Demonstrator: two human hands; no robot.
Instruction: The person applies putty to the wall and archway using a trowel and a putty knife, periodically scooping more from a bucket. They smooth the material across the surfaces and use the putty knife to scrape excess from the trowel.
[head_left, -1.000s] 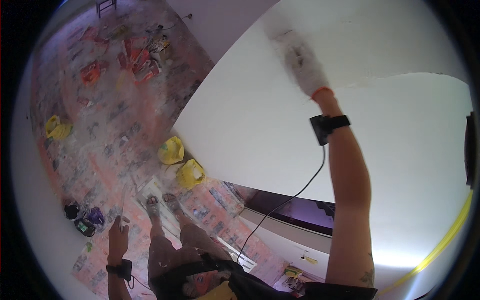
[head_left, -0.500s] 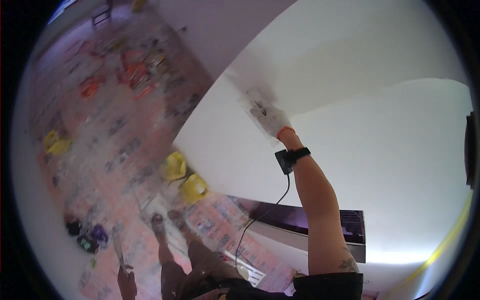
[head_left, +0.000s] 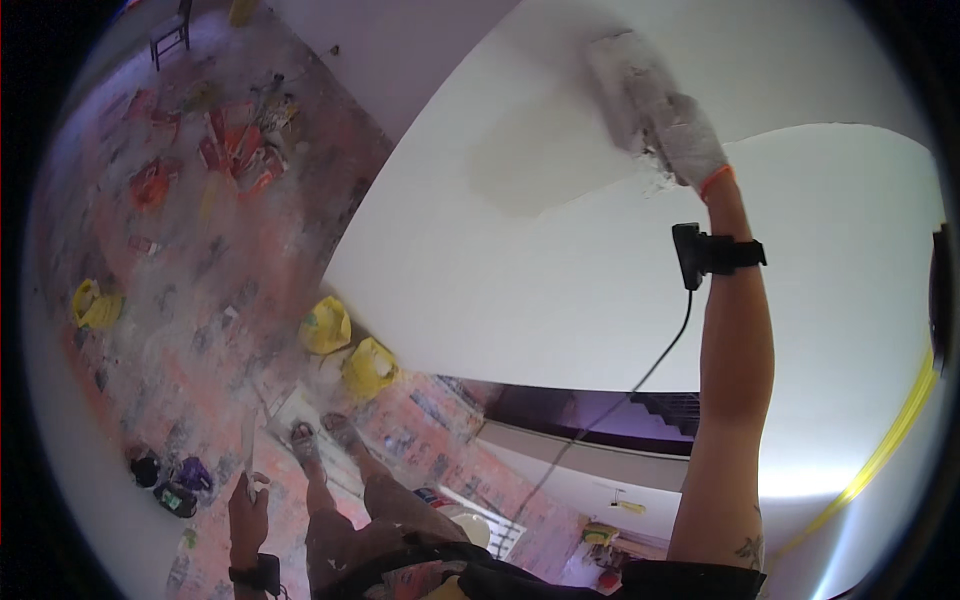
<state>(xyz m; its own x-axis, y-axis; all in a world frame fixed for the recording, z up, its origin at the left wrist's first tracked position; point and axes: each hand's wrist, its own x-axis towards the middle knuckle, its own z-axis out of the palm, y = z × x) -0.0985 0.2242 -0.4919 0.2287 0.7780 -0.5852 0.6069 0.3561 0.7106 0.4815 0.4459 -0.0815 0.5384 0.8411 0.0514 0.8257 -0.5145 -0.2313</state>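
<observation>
My right hand point(head_left: 685, 135), in a white knitted glove with an orange cuff, is stretched far up and closed on a plastering trowel point(head_left: 612, 85). The trowel lies against the white plastered surface point(head_left: 470, 290), with crumbly white plaster point(head_left: 657, 175) along its edge near the glove. A damp-looking greyish patch point(head_left: 520, 160) spreads to the left of the trowel. Low on the left, my bare left hand point(head_left: 247, 505) grips a putty knife point(head_left: 248, 435), its blade pointing up and away from the surface. The trowel's handle is hidden under the glove.
I stand on a pale platform point(head_left: 295, 412) over a stained, dusty floor. Yellow bags point(head_left: 370, 368) sit beside it. Orange bags point(head_left: 235, 150) and a dark chair point(head_left: 170, 35) are farther off. A black cable point(head_left: 640, 385) hangs from the device on my right wrist.
My right hand has swept the trowel up and to the right across the surface. My left hand, still with the putty knife, has risen slightly, bringing its wrist strap into view.
</observation>
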